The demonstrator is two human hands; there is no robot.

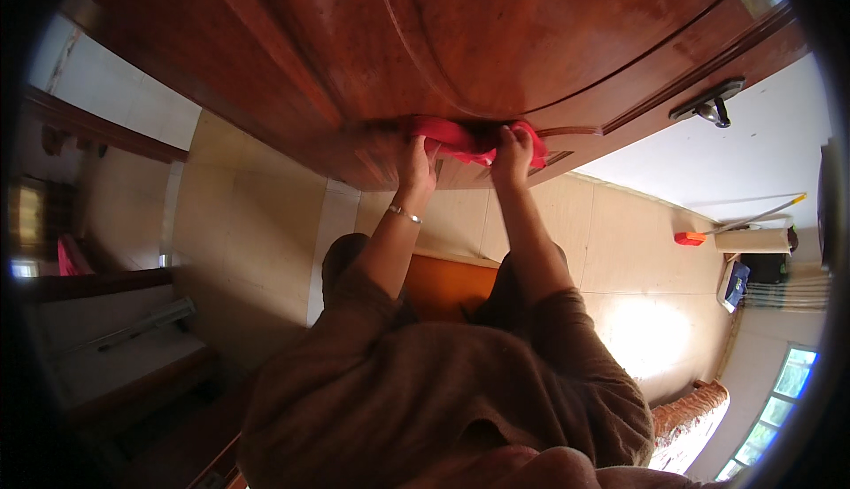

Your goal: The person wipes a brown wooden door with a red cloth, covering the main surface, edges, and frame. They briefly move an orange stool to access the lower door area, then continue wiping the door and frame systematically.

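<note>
A reddish-brown wooden door [319,44] with carved panel mouldings stands close in front of me. Stretched between my two hands, a red cloth [451,137] lies against the door's lower panel area. My left hand [417,165], with a bracelet at its wrist, grips the cloth's left part; the fingers behind it are partly hidden. At the other end, my right hand [514,154] holds a bunched part of the cloth. A dark metal lever handle [714,109] is fixed near the door's right edge.
Between my legs is an orange-brown wooden surface [445,283], probably a seat. A long-handled tool with an orange-red head [690,238] rests by the right wall. A patterned covered piece of furniture [694,426] stands at lower right. Another doorway [126,203] opens on the left.
</note>
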